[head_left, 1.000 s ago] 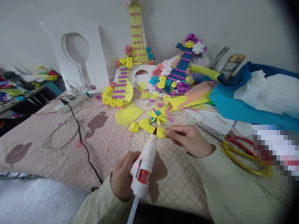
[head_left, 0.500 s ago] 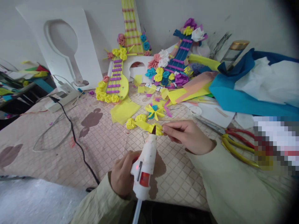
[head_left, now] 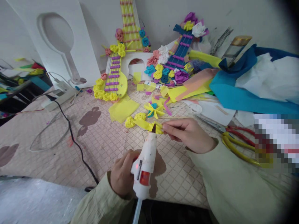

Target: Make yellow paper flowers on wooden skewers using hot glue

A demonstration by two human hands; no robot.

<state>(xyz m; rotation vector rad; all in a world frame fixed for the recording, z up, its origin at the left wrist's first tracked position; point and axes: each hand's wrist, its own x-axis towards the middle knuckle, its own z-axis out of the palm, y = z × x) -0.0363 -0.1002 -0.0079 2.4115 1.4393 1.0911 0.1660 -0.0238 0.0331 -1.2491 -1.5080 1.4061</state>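
Observation:
My left hand (head_left: 123, 172) is wrapped round the handle of a white glue gun (head_left: 149, 152), its dark nozzle pointing away from me with a glue stick out of the back. The nozzle tip meets a yellow paper strip (head_left: 142, 124), close to crumpled yellow paper. My right hand (head_left: 187, 133) pinches the right end of this yellow piece between thumb and fingers. Yellow paper flowers (head_left: 130, 122) lie at the strip's left end. Just behind is a yellow star-shaped paper piece (head_left: 154, 110) with blue paper.
Scissors (head_left: 240, 146) with red and yellow handles lie right. Behind stand a small yellow paper instrument (head_left: 120, 82), a blue one (head_left: 179, 53) and a white cut-out board (head_left: 81, 46). A black cable (head_left: 74, 140) crosses the left side; blue fabric (head_left: 233, 93) lies right.
The view has shifted slightly, so the background sits a little further left and higher. Both hands keep their holds, and the nozzle tip remains at the yellow strip.

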